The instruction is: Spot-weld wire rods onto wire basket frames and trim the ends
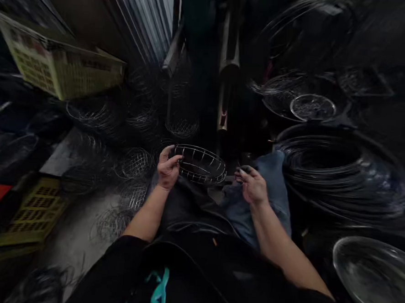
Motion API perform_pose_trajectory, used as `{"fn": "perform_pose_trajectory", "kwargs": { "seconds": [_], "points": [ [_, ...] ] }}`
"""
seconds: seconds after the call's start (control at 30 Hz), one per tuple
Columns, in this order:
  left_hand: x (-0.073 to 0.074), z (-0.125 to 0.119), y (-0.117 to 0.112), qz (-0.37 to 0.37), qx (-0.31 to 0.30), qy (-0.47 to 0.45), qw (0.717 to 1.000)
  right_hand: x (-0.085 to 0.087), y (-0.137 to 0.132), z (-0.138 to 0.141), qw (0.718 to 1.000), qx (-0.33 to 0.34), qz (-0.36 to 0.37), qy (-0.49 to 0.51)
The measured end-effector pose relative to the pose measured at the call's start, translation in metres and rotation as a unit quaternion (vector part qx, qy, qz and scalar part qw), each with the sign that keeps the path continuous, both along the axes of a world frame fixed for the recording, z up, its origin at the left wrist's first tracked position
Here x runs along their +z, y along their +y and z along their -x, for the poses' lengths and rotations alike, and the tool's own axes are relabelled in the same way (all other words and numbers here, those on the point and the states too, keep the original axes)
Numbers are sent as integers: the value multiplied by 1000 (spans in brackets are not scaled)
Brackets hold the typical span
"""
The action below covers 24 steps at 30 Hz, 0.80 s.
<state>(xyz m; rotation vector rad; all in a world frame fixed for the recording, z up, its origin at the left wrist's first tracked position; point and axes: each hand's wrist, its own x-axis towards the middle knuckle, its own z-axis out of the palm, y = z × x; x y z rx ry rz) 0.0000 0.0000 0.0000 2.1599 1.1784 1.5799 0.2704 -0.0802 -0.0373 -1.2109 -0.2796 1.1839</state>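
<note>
I'm watching a big coil of black wire [338, 178] sitting at three o'clock, a steel basin [369, 280] lying at four o'clock, and a yellow plastic crate [57, 65] tilting at ten o'clock. Blue denim cloth [257, 205] is draping over the lap just below the right hand. Round wire baskets [135, 163] are lying on the floor around nine o'clock. At the centre, the left hand [169, 167] is gripping the rim of an oval wire basket [201, 165]. The hands are staying apart: the right hand [251, 185] is hovering just beside the basket, its fingers [244, 176] pinching something too dark to make out.
</note>
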Motion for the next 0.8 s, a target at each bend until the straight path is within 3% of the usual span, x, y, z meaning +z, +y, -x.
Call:
{"fn": "perform_pose_trajectory", "kwargs": {
  "seconds": [0.1, 0.23, 0.4, 0.6, 0.8],
  "points": [
    [5, 0, 5, 31, 13, -41, 999, -1, 3, 2, 1000, -6, -1, 1],
    [7, -3, 24, 106, 34, -181, 977, 0, 5, 6, 1000, -14, -5, 4],
    [-5, -10, 50, 234, 53, -393, 888, 2, 7, 8, 1000, -14, -12, 19],
    [-24, -4, 50, 306, 71, -432, 846, -1, 5, 7, 1000, 2, -6, 15],
    [-26, -2, 47, 358, 100, -464, 804, -2, 5, 7, 1000, 14, -3, 7]
  ]
}}
